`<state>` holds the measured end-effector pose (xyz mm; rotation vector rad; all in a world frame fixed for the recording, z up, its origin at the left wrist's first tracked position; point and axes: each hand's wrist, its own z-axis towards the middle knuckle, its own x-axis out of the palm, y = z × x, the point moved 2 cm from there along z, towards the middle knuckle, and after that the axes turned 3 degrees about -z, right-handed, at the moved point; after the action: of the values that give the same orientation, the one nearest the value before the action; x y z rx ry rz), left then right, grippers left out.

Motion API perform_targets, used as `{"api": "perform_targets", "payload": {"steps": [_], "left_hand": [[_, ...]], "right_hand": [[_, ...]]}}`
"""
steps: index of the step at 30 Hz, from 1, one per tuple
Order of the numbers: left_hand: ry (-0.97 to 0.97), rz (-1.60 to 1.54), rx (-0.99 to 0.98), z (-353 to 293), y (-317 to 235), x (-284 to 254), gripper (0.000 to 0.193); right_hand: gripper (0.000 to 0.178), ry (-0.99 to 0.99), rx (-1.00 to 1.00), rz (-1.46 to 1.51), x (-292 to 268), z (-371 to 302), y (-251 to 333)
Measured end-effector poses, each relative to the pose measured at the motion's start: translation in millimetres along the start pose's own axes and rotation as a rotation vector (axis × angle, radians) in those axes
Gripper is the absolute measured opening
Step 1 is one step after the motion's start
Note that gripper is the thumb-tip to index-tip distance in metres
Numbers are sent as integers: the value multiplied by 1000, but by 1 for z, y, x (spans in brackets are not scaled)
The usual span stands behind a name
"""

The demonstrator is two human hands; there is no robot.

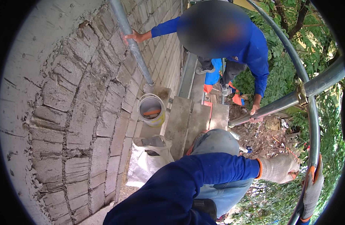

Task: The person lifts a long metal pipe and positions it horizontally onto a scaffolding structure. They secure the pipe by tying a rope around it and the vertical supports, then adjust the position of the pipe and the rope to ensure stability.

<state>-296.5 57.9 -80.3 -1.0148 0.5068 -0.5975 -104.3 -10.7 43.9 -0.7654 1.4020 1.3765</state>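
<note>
My left hand (278, 168), in a pale knit glove with an orange cuff, reaches across to the right beside an upright steel scaffold pipe (314, 131). Its fingers are curled; whatever they hold, if anything, is hidden. My right hand (312, 192), in a similar glove, grips that pipe lower down at the right edge. A coupler (301, 94) joins the pipe to a thicker slanting steel pipe (326, 81). Facing me, a co-worker in blue rests one hand (256, 113) on the slanting pipe and holds another steel pipe (128, 28) by the wall with the other.
A rough block wall (82, 123) runs along the left. Beside it stand a bucket (157, 119) with an orange-handled tool inside and a white sack (148, 165) holding grey pieces. Planks (180, 120) form the walkway. Foliage (330, 123) and debris-strewn ground (268, 131) lie beyond the pipes.
</note>
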Motion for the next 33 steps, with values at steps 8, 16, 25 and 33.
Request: {"api": "perform_targets", "payload": {"steps": [8,16,25,33], "left_hand": [[-87,32,40,-1,9,3,14],[-67,-13,20,2,11,2,17],[-65,4,-21,7,11,-7,21],[-162,-9,-61,8,21,-1,27]], "right_hand": [[71,7,17,6,3,0,8],[73,32,3,-90,-5,-2,11],[72,21,-32,-73,-2,-1,26],[61,113,46,-45,-9,0,30]]}}
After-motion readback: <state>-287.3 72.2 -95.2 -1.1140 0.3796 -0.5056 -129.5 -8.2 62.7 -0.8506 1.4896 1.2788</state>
